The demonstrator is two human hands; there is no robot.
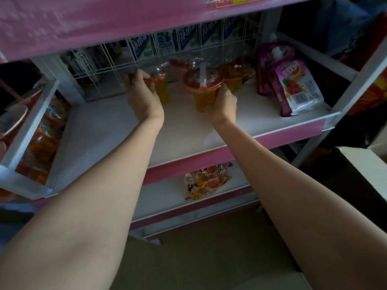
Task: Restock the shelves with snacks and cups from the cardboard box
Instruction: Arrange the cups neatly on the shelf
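Both arms stretched over the front edge of the middle shelf (pixel 117 130), a white board with a pink front lip. Left hand (pixel 144 97) curled round a tall orange cup (pixel 162 88) with a clear domed lid, standing upright close to the wire grid (pixel 100 68) along the back edge, left of centre. Right hand (pixel 225 101) gripping a wider orange cup (pixel 204 91) from its right side, lid red-rimmed and clear; whether its base touches the board cannot be told. Just behind it, toward the back edge, more orange cups (pixel 232 77), bunched together, partly blurred. At the right edge, purple pouches (pixel 293 86) leaning one over another, reaching nearly to the front right corner. Behind the grid, a row of blue-and-white cartons (pixel 167 43). Broad bare board across the front half and the whole left part of the shelf, from the cups out to the left rim. On the lower shelf, near its front edge, a single snack bag (pixel 206 181) lying flat. At far right, a flap of the cardboard box (pixel 364 162), well apart from the shelf's corner post.
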